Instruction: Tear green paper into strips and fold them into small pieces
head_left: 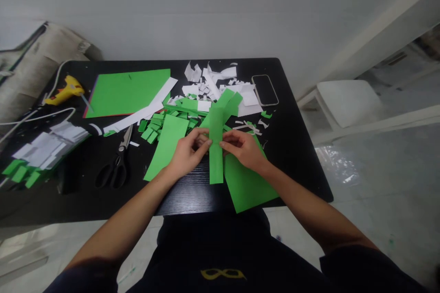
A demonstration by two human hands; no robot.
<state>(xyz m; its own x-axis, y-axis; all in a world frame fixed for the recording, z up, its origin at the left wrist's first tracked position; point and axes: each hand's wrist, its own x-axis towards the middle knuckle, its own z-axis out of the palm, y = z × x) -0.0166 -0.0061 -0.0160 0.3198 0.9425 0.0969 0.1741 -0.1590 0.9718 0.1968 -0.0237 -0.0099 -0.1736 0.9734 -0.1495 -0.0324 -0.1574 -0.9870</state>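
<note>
A long green paper strip (216, 165) is pinched between both hands, one on each edge, above the table's front half. My left hand (190, 150) grips its left edge with thumb and fingertips. On the opposite edge, my right hand (244, 149) holds it the same way. The strip stands nearly lengthwise to me and shows a crease line around the fingers. Under my left hand lies a green paper piece (167, 146). A larger green sheet (247, 183) rests below my right hand and reaches over the front edge.
Black-handled scissors (115, 169) lie left, near a yellow glue gun (68, 90) with its cord. Green sheets (127, 91) are stacked at the back. White paper scraps (216, 78), small green pieces (153, 128) and a phone (265, 90) lie beyond my hands. A white stool (347, 100) stands right.
</note>
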